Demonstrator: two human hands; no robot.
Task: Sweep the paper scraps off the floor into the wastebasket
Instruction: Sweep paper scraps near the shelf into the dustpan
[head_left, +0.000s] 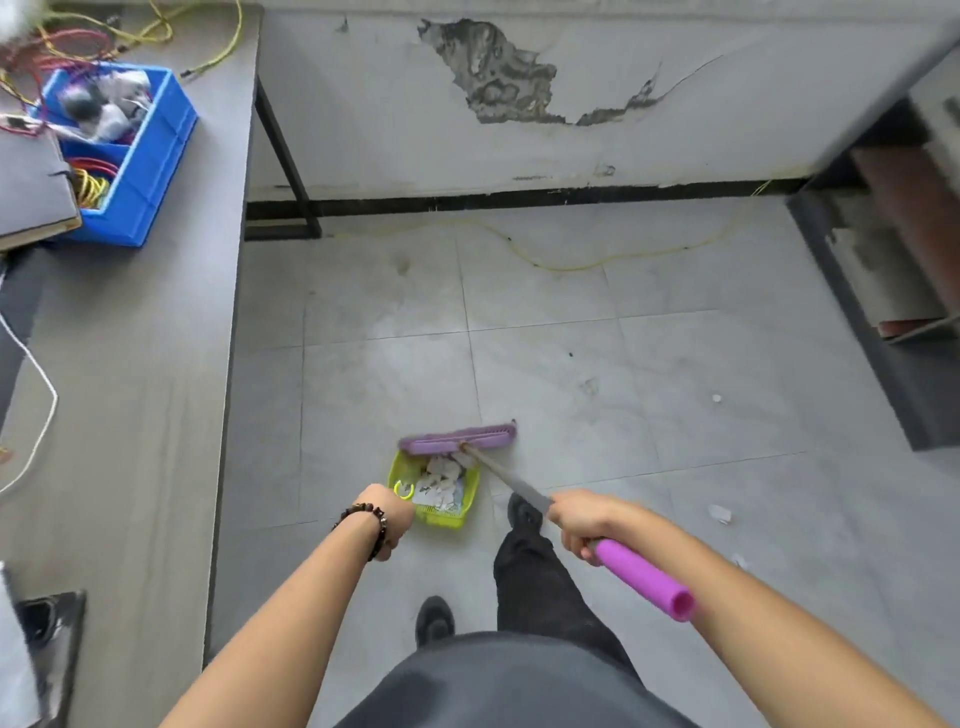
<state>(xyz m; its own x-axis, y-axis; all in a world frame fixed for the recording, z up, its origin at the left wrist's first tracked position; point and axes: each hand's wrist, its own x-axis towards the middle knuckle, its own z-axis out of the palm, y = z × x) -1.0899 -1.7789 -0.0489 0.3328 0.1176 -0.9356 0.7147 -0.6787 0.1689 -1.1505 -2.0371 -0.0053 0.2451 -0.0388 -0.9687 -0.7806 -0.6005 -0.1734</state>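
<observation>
**One broom, one green basket, a few scraps left on the tiles**

One purple broom (460, 439) stands with its head on the grey tiled floor (649, 364), pressed against the far edge of a single yellow-green wastebasket (434, 491). The basket lies low on the floor just ahead of the person's feet and holds a heap of white paper scraps (441, 478); their number cannot be told. The broom's grey shaft runs back over the basket's right corner to a purple grip.

The right hand (579, 522) is clenched around the shaft where the grey metal meets the purple grip. The left hand (392, 512), with one dark beaded bracelet (366, 522) on its wrist, is curled at the near left edge of the basket by a small yellow-green ring; whether it grips the basket cannot be told.

Three loose scraps show on the floor to the right, well apart from the basket: one (719, 513) beside the right forearm, a small one (717, 398) farther off, and a faint one (737, 560) nearer the arm.

On the grey tabletop (156, 364) at left sits one blue bin (150, 171) holding coiled red and yellow wires and some blurred grey objects. One dark notebook (31, 192) lies touching it. One yellow cable (597, 262) trails across the floor by the wall.
</observation>
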